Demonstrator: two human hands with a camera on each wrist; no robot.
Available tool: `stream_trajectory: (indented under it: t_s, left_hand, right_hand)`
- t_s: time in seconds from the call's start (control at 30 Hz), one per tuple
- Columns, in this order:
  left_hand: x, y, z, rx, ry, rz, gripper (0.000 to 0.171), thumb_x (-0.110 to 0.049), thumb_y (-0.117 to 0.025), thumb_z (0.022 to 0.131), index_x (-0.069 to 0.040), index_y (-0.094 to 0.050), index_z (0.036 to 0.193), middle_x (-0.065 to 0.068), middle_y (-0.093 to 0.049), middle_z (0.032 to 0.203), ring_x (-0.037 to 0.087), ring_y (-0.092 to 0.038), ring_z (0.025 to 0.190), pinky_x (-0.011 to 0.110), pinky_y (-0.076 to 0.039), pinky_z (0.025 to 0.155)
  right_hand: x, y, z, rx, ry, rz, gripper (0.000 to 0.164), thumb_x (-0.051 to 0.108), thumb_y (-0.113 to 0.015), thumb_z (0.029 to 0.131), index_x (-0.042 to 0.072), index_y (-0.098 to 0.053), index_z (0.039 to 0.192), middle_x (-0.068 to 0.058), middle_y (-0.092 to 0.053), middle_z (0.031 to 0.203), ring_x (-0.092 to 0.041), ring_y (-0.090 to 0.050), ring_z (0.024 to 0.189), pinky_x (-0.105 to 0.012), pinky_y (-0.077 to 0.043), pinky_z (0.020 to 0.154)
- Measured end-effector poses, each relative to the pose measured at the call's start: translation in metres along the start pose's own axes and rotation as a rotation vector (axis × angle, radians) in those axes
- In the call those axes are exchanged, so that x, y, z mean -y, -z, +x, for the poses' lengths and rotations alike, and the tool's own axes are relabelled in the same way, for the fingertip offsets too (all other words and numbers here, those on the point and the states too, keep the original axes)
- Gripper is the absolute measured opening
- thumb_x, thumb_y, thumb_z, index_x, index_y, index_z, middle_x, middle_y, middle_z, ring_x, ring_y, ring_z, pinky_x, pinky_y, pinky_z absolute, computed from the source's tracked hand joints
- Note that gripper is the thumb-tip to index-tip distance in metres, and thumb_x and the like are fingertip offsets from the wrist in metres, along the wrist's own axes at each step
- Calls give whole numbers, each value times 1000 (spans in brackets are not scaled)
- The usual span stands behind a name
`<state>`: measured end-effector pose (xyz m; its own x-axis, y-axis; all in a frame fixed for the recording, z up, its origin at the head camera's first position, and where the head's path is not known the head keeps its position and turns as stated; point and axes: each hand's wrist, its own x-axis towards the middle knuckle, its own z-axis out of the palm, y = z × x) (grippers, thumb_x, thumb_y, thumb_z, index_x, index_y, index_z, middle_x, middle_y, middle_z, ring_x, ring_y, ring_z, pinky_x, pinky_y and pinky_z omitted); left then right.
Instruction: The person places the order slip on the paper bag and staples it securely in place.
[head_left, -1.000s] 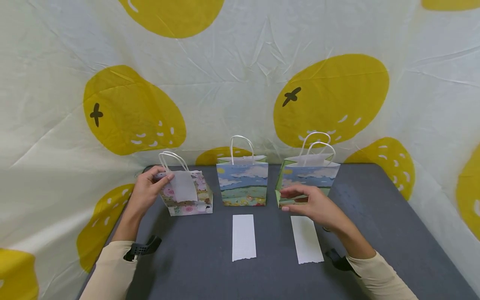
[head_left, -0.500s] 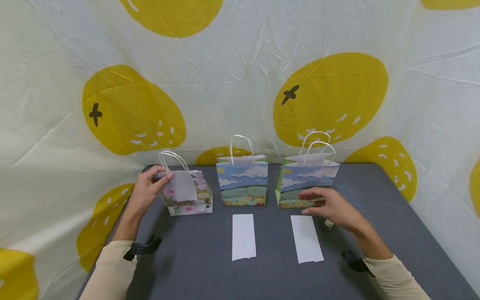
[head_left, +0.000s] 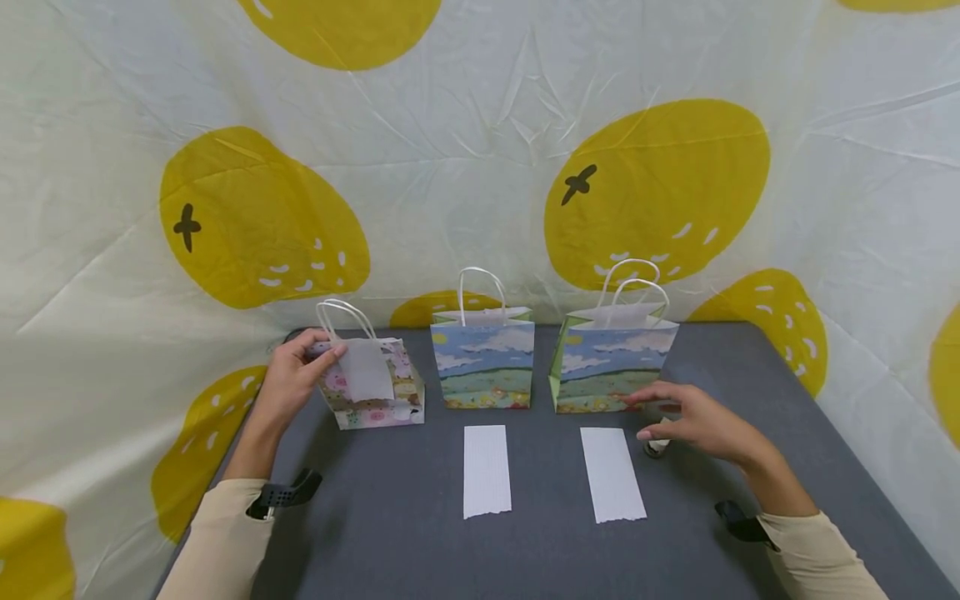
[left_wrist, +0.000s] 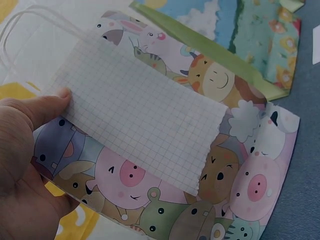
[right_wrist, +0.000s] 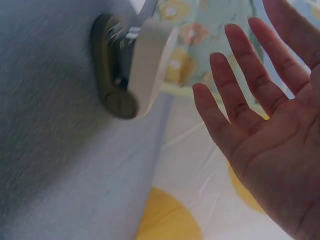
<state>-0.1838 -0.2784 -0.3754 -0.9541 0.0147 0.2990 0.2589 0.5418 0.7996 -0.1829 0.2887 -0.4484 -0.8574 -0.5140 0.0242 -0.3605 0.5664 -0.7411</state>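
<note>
A gridded paper slip (left_wrist: 145, 110) is pinched against an animal-print bag (left_wrist: 252, 187) by the left hand (head_left: 288, 379); a small stapler (right_wrist: 152, 65) is set on the desk (head_left: 540, 542) just beside the right hand (head_left: 697, 423), whose fingers are loosely extended.

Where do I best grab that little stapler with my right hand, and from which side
Probably pinch the narrow stapler near the rounded end, where its white arm and dark base join; they spread apart at the other end, so a grip there might squeeze them together. Come from the right, where your right hand hovers empty.
</note>
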Motion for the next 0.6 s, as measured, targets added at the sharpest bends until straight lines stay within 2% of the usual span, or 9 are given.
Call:
stream_trajectory:
  t_s: [0.13,0.23,0.3,0.47,0.53,0.6]
  left_hand:
    - [0,0,0,2,3,-3,17,-9,-67,99,6,-67,108,13,-62,93,23,-55,75,22,-45,62]
    - [1,0,1,5,1,0,17,-8,-67,99,6,-67,108,14,-62,93,27,-55,75,22,-44,62]
    - [0,0,1,7,-1,4,17,-8,-67,99,6,-67,108,14,-62,94,30,-55,76,22,-45,62]
    - [0,0,1,5,-3,-2,16,-8,-67,98,6,-67,107,12,-62,94,36,-55,79,21,-46,63]
    - [0,0,1,7,-3,-7,16,-7,-67,98,6,-66,107,12,-62,93,37,-55,80,21,-46,63]
    - [11,0,3,4,-7,-14,16,-10,-68,98,3,-67,108,9,-63,94,35,-56,79,21,-46,63]
  right_hand:
    - [-8,4,-5,24,-13,-2,45,23,-81,87,10,-67,128,-10,-68,127,-21,-60,120,-62,-44,100]
    - [-16,6,-9,33,-15,-9,48,24,-81,88,8,-67,130,-10,-67,129,-24,-59,122,-62,-45,100]
    - [-21,8,-10,26,-4,-22,48,24,-82,86,9,-68,129,-8,-68,127,-18,-60,119,-55,-48,100]
    - [-34,12,-13,31,69,-47,49,22,-86,81,7,-69,124,-11,-69,123,-5,-59,114,-26,-49,96]
    - [-38,13,-14,51,99,-50,50,20,-86,80,5,-68,124,-13,-68,123,-5,-58,114,-21,-47,95]
    - [-43,14,-15,70,115,-48,50,19,-86,81,2,-67,124,-15,-67,124,-5,-58,114,-19,-46,93]
